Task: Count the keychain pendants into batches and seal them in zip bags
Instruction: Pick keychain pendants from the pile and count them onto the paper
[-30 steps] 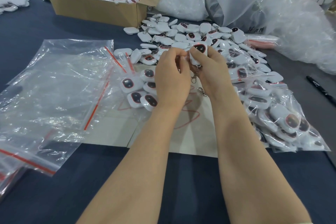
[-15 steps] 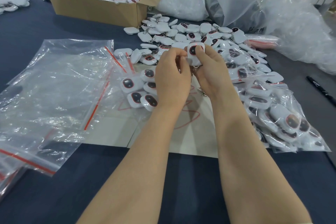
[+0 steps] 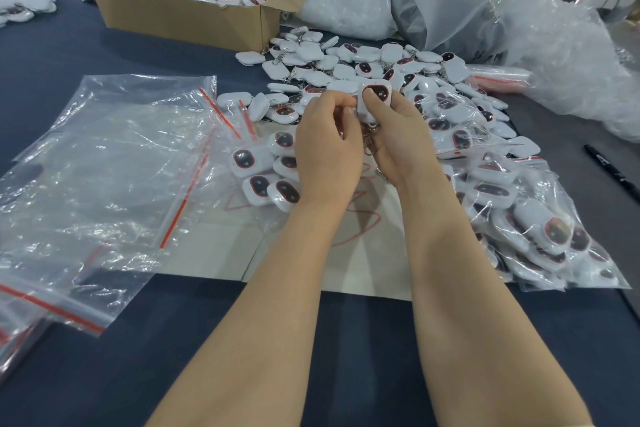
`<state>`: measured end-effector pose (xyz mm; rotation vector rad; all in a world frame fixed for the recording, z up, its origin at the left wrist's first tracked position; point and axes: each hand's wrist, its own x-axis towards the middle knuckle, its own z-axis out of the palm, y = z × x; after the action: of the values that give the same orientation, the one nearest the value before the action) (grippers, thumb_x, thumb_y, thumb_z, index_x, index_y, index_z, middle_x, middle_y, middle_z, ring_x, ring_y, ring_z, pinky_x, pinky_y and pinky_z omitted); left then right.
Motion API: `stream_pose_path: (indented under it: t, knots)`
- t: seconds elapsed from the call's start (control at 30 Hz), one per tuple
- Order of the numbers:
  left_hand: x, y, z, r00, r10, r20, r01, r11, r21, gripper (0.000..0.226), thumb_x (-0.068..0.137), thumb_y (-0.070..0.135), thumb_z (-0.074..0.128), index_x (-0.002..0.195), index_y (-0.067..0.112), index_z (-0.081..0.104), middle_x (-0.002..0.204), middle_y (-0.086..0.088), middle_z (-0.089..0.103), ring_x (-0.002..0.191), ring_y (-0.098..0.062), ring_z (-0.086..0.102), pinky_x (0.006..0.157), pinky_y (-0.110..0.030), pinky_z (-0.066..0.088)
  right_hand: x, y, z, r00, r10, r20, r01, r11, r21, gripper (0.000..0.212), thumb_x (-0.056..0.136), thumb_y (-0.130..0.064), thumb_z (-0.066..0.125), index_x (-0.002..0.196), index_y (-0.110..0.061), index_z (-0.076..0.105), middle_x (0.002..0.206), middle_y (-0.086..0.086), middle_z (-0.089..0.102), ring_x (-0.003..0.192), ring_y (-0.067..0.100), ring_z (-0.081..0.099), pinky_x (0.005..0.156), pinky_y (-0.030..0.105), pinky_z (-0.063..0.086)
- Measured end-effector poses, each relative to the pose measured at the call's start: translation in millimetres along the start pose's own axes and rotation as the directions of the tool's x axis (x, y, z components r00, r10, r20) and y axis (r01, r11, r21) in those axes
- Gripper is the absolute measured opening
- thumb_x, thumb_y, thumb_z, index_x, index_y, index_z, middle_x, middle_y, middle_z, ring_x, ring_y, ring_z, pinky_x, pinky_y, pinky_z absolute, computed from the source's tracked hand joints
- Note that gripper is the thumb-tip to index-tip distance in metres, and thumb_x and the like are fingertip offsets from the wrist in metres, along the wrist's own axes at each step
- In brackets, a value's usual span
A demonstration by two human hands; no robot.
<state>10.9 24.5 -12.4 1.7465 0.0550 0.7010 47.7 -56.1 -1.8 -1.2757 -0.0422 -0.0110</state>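
A dark blue cloth-covered tabletop [image 3: 62, 55] carried everything. Along its left edge lay a stack of empty clear zip bags with red seal strips [image 3: 104, 166]. Toward the far left corner stood an open brown cardboard box [image 3: 180, 19] of white pendants. A loose heap of white keychain pendants [image 3: 346, 62] spread across the far middle, touching a pale flat sheet with red scribbles [image 3: 214, 260] at the centre. Filled clear bags of pendants [image 3: 540, 225] lay overlapping the sheet's right side. A black marker pen [image 3: 613, 172] lay near the right edge, and crumpled clear plastic sacks [image 3: 571, 55] were piled at the far right corner.
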Motion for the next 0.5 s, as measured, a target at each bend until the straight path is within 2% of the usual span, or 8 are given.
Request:
stream_pose_path:
  t: [0.1, 0.17, 0.3, 0.4, 0.5]
  knots:
    - [-0.1, -0.1, 0.4, 1.000, 0.002, 0.000, -0.002, 1.000, 0.013, 0.013, 0.091, 0.005, 0.051, 0.096, 0.010, 0.062, 0.093, -0.002, 0.064, 0.085, -0.014, 0.058, 0.083, -0.029, 0.047, 0.1, 1.1, -1.4, 0.999, -0.042, 0.019, 0.044, 0.997, -0.064, 0.005, 0.098, -0.007, 0.052, 0.093, -0.005, 0.053, 0.091, 0.016, 0.055, 0.085, 0.026, 0.056, 0.065, 0.026, 0.052]
    - [-0.1, -0.1, 0.9, 1.000, 0.003, 0.002, -0.003, 1.000, 0.014, 0.013, 0.091, 0.006, 0.051, 0.096, 0.010, 0.062, 0.093, -0.002, 0.064, 0.086, -0.014, 0.058, 0.082, -0.028, 0.046, 0.0, 1.9, -2.9, 0.998, -0.061, 0.031, 0.063, 0.994, -0.087, 0.011, 0.096, -0.007, 0.054, 0.086, -0.009, 0.053, 0.088, 0.013, 0.055, 0.087, 0.027, 0.055, 0.068, 0.028, 0.052]
    - [0.0, -0.7, 0.4, 1.000, 0.005, 0.003, -0.005, 1.000, 0.005, 0.013, 0.091, 0.006, 0.051, 0.095, 0.011, 0.062, 0.093, -0.001, 0.064, 0.086, -0.014, 0.058, 0.083, -0.028, 0.047, 1.4, 2.0, -1.7, 0.999, -0.038, 0.012, 0.038, 0.998, -0.052, 0.006, 0.098, -0.008, 0.052, 0.095, -0.005, 0.056, 0.096, 0.017, 0.057, 0.091, 0.028, 0.057, 0.076, 0.032, 0.053]
    - [-0.4, -0.3, -0.1, 1.000, 0.011, -0.002, -0.011, 1.000, -0.001, 0.014, 0.091, 0.005, 0.050, 0.094, 0.012, 0.062, 0.092, 0.001, 0.063, 0.085, -0.012, 0.058, 0.083, -0.027, 0.047, 3.4, 1.0, -0.3, 0.999, 0.015, -0.041, -0.013, 0.998, 0.054, 0.018, 0.102, -0.011, 0.043, 0.098, -0.002, 0.058, 0.103, 0.020, 0.059, 0.094, 0.029, 0.059, 0.075, 0.033, 0.054]
    - [-0.4, 0.4, 0.1, 1.000, 0.009, -0.002, -0.009, 1.000, -0.005, 0.014, 0.091, 0.005, 0.051, 0.093, 0.013, 0.061, 0.091, 0.001, 0.063, 0.085, -0.013, 0.058, 0.082, -0.027, 0.047, 3.3, 1.5, -2.7, 0.999, 0.000, -0.034, 0.001, 1.000, 0.009, 0.023, 0.103, -0.011, 0.040, 0.096, -0.001, 0.060, 0.102, 0.021, 0.062, 0.091, 0.028, 0.062, 0.071, 0.030, 0.054]
